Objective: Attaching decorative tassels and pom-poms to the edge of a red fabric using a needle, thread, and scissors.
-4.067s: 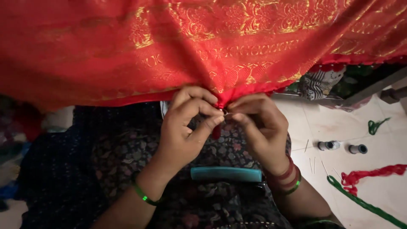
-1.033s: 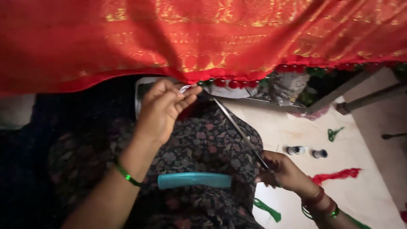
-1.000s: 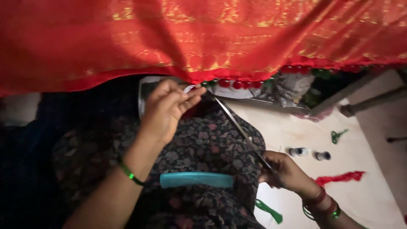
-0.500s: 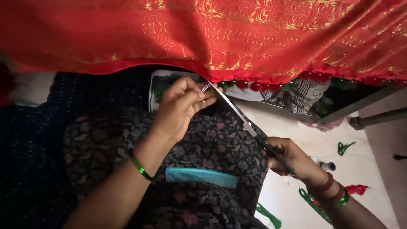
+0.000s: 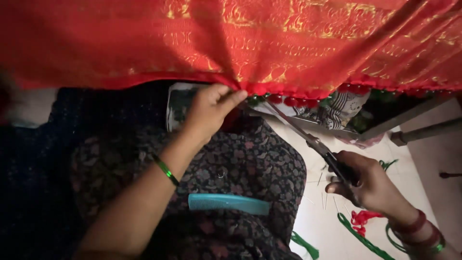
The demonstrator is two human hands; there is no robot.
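- The red cloth with gold pattern [image 5: 269, 43] hangs across the top of the view, and its lower hem is the place where I work now.
- My left hand [image 5: 208, 108] is at this hem; the fingers [image 5: 231, 98] are pressed together, clamped on the edge of the cloth, just beside the row of small red tassel balls [image 5: 293, 100].
- My right hand [image 5: 368, 180] is below and to the right of the hem, closed around the dark handles of the scissors [image 5: 315, 144]. The blades point up toward the pinched spot; whether they are open, I cannot tell.
- I judge the step in hand is trimming at the hem, beside the tassels.
- The next move, I think, needs the blade tip exactly at the pinch, while the left fingers keep the hem tight, so the cloth itself is not cut.
- Below the hem, on my lap, lies a teal comb [image 5: 228, 203] on the dark flowered garment.
- Further right of the comb, on the pale floor [image 5: 317, 226], lie green strips [image 5: 361, 236] and a red scrap [image 5: 361, 217].
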